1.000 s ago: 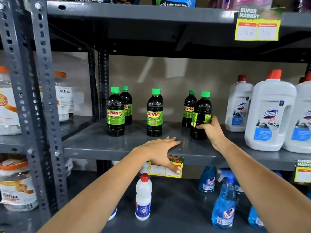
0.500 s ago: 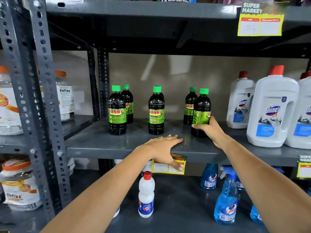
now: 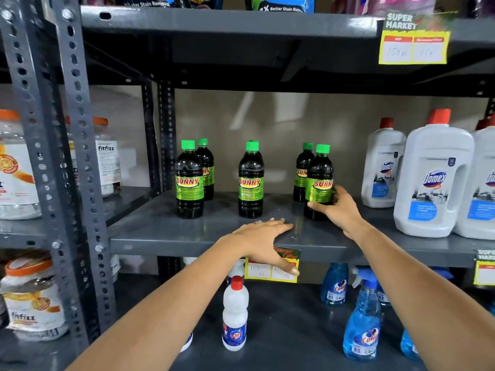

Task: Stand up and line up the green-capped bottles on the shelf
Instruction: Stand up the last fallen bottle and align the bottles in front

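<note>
Six dark plastic bottles with green caps and green-and-yellow labels are seen upright on the grey metal shelf (image 3: 166,231), set in three front-and-back pairs. The front right bottle (image 3: 318,183) is gripped low on its body by the right hand (image 3: 338,210), whose fingers (image 3: 317,205) are wrapped around it just under the label, the thumb being placed on its right side; its base is seen to rest on the shelf. Just behind the fingertips and slightly to their left the back right bottle (image 3: 302,171) is found. The left hand (image 3: 263,236) is laid flat on the shelf's front edge, its fingers (image 3: 281,224) extended and held together with nothing gripped, its thumb (image 3: 290,269) hanging over the yellow price tag (image 3: 261,271) below. Just beyond those fingertips the front middle bottle (image 3: 251,180) is placed, and the sixth bottle is almost wholly hidden behind it. Further to their left the front left bottle (image 3: 189,180) and the back left bottle (image 3: 206,167) are found. To the right of the right hand, at least three large white jugs with red caps (image 3: 434,178) are counted. Below both hands, on the lower shelf, one small white bottle with a red cap (image 3: 235,314) and several blue spray bottles (image 3: 363,325) are visible.
</note>
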`<act>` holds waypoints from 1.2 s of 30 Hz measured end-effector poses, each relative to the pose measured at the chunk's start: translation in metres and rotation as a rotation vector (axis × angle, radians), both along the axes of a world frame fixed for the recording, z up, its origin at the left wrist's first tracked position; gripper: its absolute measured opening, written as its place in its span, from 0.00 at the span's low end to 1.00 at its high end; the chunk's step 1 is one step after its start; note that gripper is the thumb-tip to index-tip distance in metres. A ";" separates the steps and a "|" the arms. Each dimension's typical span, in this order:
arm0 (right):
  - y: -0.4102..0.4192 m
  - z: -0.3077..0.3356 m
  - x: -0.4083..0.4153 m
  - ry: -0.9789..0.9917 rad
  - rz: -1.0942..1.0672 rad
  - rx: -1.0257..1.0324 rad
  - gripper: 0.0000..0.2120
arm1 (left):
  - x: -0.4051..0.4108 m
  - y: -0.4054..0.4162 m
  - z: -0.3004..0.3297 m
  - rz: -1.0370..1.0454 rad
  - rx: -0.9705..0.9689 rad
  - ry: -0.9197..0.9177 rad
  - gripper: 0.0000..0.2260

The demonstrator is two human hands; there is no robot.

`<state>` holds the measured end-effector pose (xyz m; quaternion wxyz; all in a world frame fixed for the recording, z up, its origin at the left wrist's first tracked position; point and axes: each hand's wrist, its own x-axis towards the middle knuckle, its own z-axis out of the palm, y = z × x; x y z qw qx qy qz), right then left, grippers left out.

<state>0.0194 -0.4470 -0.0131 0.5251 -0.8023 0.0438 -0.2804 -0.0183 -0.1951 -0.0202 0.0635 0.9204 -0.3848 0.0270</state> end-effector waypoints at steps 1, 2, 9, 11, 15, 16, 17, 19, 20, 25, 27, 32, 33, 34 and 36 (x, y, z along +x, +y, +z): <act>0.000 -0.001 -0.001 0.001 -0.001 -0.001 0.39 | -0.001 0.001 -0.001 0.007 -0.023 0.009 0.51; 0.000 -0.001 -0.001 0.002 -0.006 -0.008 0.40 | -0.002 0.002 -0.001 0.020 -0.068 0.024 0.51; 0.008 0.004 -0.008 0.009 -0.131 -0.210 0.40 | -0.002 0.013 0.002 0.164 -0.864 0.084 0.13; 0.009 0.005 -0.009 0.015 -0.145 -0.235 0.41 | 0.002 0.016 0.002 0.309 -1.068 0.041 0.08; 0.012 0.006 -0.011 0.038 -0.162 -0.239 0.42 | 0.015 0.019 0.006 0.581 -1.209 0.016 0.25; 0.012 0.006 -0.011 0.048 -0.148 -0.211 0.43 | 0.019 0.019 0.008 0.619 -1.210 0.052 0.30; 0.013 0.007 -0.011 0.060 -0.132 -0.179 0.43 | 0.024 0.020 0.010 0.642 -1.198 0.095 0.34; 0.012 0.006 -0.010 0.074 -0.112 -0.151 0.41 | 0.035 0.020 0.014 0.639 -1.148 0.199 0.43; 0.011 0.006 -0.010 0.072 -0.111 -0.166 0.39 | 0.040 0.020 0.016 0.624 -1.129 0.263 0.47; 0.011 0.006 -0.013 0.059 -0.114 -0.210 0.34 | 0.059 0.018 0.019 0.577 -1.073 0.349 0.36; 0.012 0.007 -0.016 0.066 -0.117 -0.231 0.34 | 0.059 0.015 0.016 0.556 -1.033 0.304 0.28; 0.011 0.007 -0.031 0.088 -0.120 -0.284 0.36 | 0.048 0.013 0.011 0.531 -0.950 0.159 0.27; 0.011 0.007 -0.036 0.089 -0.121 -0.295 0.36 | 0.044 0.014 0.009 0.523 -0.936 0.129 0.28; 0.012 0.006 -0.040 0.087 -0.119 -0.303 0.36 | 0.041 0.014 0.008 0.515 -0.924 0.100 0.28; 0.013 0.004 -0.047 0.077 -0.112 -0.313 0.36 | 0.034 0.014 0.005 0.499 -0.911 0.056 0.28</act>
